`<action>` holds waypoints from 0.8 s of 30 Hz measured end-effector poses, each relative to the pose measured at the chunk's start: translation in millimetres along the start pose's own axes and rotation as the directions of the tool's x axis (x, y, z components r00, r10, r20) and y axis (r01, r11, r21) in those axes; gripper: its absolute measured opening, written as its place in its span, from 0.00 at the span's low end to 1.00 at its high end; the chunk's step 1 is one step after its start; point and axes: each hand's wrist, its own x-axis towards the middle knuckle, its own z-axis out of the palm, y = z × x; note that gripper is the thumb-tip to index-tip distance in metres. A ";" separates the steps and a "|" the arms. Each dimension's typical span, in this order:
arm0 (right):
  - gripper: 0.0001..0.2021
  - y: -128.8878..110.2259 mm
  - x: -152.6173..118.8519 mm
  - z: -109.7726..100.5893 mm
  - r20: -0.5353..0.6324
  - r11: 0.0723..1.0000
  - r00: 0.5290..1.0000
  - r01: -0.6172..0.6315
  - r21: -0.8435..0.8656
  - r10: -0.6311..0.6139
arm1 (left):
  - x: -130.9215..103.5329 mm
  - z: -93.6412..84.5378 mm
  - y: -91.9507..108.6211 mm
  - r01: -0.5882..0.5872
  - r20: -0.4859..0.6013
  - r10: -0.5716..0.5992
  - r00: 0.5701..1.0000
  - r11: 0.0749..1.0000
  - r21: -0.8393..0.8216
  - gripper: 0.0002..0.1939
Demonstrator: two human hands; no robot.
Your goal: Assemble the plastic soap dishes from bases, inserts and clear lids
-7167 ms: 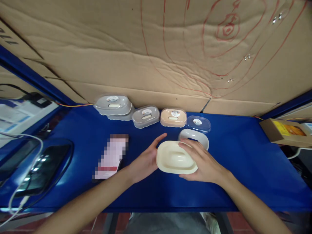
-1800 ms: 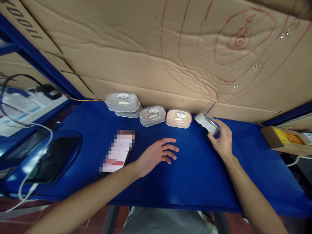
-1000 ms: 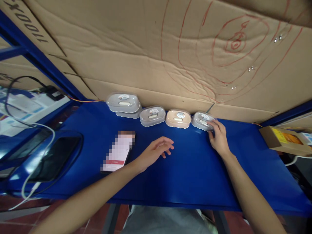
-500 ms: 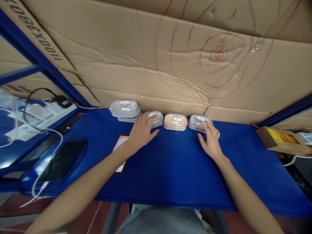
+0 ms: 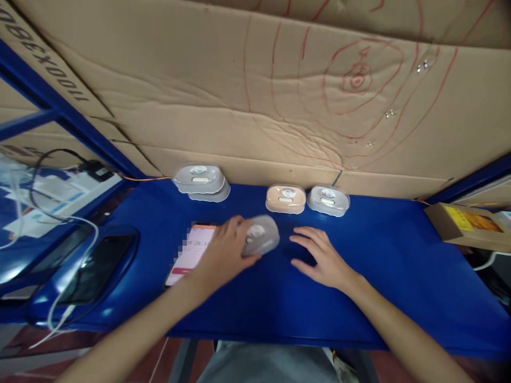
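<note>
My left hand (image 5: 223, 247) grips a grey oval case (image 5: 264, 235) in clear plastic by its left end, fingers on top and thumb along the near side. It looks tilted and slightly blurred, over the middle of the blue table. To its right my right hand (image 5: 319, 255) is open, fingers apart and pointing at the case without touching it. Behind, against the cardboard, stand a peach oval case (image 5: 286, 200) and another grey oval case (image 5: 328, 201) side by side, each with a round white sticker. Farther left, one grey case (image 5: 198, 180) lies stacked on another grey case (image 5: 217, 194).
A phone (image 5: 195, 247) with a lit screen lies beside my left forearm. At left are a dark phone-like device (image 5: 98, 266), white cables (image 5: 93, 239) and a black plug (image 5: 96, 170). An open cardboard box (image 5: 465, 226) stands at right. A cardboard wall (image 5: 191, 96) closes the back.
My left hand has picked the grey case out of the back row and brought it nearer and to the right. My right hand has let go of the rightmost case and drawn back leftwards.
</note>
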 end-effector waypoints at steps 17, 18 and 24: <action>0.36 1.5 0.5 -4.7 0.215 0.961 0.977 -0.075 0.265 0.017 | -15.2 47.0 26.0 -0.061 0.080 0.160 0.984 0.719 -0.692 0.66; 0.36 3.5 1.1 -8.5 0.215 0.949 0.976 -0.102 0.299 0.038 | -16.7 47.1 26.6 -0.045 0.089 0.152 0.984 0.706 -0.707 0.68; 0.26 32.7 0.7 -28.5 -0.024 0.902 0.964 -0.241 0.357 0.267 | -24.6 42.2 30.0 -0.096 0.088 0.220 0.971 0.706 -0.702 0.70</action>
